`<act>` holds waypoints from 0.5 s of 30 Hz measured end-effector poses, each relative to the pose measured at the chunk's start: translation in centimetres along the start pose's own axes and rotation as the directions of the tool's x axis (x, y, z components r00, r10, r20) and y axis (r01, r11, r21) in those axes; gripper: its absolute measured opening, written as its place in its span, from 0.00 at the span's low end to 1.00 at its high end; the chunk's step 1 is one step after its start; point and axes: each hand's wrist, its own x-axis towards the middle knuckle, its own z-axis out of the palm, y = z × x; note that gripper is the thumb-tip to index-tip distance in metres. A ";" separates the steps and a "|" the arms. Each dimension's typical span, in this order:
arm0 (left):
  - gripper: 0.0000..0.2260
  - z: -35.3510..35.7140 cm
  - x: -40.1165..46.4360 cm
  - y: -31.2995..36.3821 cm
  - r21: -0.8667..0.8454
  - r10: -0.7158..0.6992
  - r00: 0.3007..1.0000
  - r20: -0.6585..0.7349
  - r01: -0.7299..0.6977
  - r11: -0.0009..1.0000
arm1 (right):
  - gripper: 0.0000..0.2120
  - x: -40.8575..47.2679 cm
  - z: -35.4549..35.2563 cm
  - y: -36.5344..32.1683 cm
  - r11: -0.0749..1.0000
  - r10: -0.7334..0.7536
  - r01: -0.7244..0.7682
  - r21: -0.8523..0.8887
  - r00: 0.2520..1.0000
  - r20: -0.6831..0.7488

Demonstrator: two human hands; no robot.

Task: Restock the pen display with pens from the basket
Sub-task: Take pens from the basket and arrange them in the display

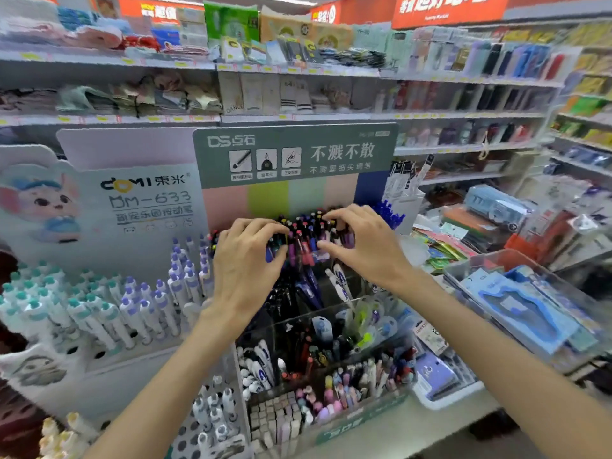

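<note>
Fingers of left hand point(246, 260) and right hand point(359, 241) curl round pens point(306, 236), top tier, pen display point(294, 154) backboard close behind.

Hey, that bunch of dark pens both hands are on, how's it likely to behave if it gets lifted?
The bunch of dark pens looks loose, with nothing visibly binding it, so pens may slide apart. Smooth round barrels probably slip and roll. The left hand and right hand flank it, probably enough support.
</note>
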 end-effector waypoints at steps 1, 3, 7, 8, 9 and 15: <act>0.08 0.0 -0.1 0.6 -0.033 -0.008 1.000 0.005 0.008 0.999 | 0.17 -0.8 -0.4 0.2 0.999 0.046 -0.046 0.020 0.999 -0.004; 0.07 0.8 -0.4 2.7 -0.165 -0.006 0.998 0.066 0.016 0.986 | 0.11 -4.0 -1.5 1.3 0.981 0.192 -0.191 0.021 0.981 -0.020; 0.07 3.5 -2.0 8.1 -0.375 0.017 0.944 0.331 0.114 0.920 | 0.08 -12.2 -4.4 3.9 0.857 0.513 -0.514 0.033 0.858 0.033; 0.08 4.6 -2.7 9.7 -0.397 0.061 0.911 0.407 0.117 0.910 | 0.07 -14.8 -5.3 4.6 0.802 0.596 -0.597 0.026 0.802 0.045; 0.09 5.7 -3.5 11.4 -0.410 0.112 0.867 0.486 0.113 0.905 | 0.07 -17.5 -6.3 5.1 0.743 0.668 -0.669 0.012 0.743 0.045; 0.10 10.7 -9.6 23.0 -0.549 0.449 0.543 0.710 0.026 0.836 | 0.06 -33.1 -13.2 6.2 0.406 0.914 -0.914 0.021 0.406 -0.009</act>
